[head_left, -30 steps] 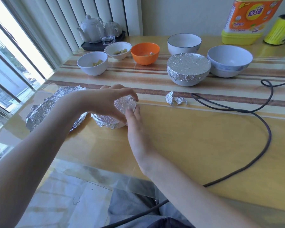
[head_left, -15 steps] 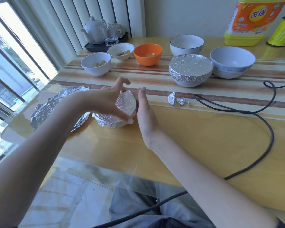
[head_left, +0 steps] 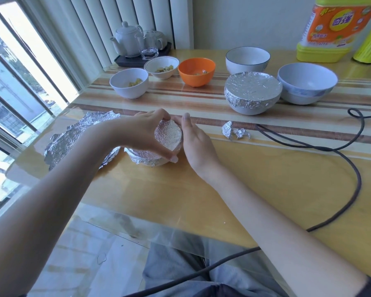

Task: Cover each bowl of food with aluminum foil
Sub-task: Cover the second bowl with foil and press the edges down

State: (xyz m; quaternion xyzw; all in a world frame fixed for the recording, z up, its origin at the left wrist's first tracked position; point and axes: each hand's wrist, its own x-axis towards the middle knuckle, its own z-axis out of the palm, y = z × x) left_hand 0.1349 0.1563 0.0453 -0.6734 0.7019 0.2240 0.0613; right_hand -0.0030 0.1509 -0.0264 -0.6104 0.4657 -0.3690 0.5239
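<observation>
Left hand [head_left: 141, 133] fingers clamp the foil-wrapped bowl [head_left: 167, 138], right hand [head_left: 196, 142] fingers straight against it; contents hidden.

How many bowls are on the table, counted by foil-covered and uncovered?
Foil-covered bowls: 2, the large one and the small one between both hands.
Uncovered bowls: 5, four white and one orange.
Total: 7

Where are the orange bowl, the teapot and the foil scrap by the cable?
orange bowl [head_left: 196, 76], head view, on its outer front wall.
teapot [head_left: 126, 40], head view, on the middle of its white body.
foil scrap [head_left: 234, 132], head view, on the crumpled piece right of the hands.
</observation>
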